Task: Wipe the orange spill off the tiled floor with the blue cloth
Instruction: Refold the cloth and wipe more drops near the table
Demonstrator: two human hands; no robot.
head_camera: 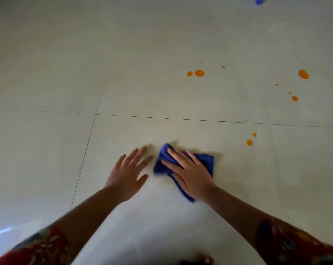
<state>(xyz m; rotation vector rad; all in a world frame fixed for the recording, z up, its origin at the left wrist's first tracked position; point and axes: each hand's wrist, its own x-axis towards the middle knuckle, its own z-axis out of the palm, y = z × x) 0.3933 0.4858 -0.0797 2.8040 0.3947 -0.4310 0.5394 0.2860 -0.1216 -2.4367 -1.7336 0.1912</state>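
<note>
Right hand (190, 175): we see straight fingers pressing blue cloth (206, 161).
Left hand (126, 174): fingers spread flat on tiled floor (142, 92).
Orange spill (199, 73): floor's far right.

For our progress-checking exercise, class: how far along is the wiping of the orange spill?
Done: nothing provable, though the tile by the hands shows no orange. In hand: the right hand presses the blue cloth flat; the left hand rests beside it. Left: the orange drops, a near pair and larger blots farther off.
</note>
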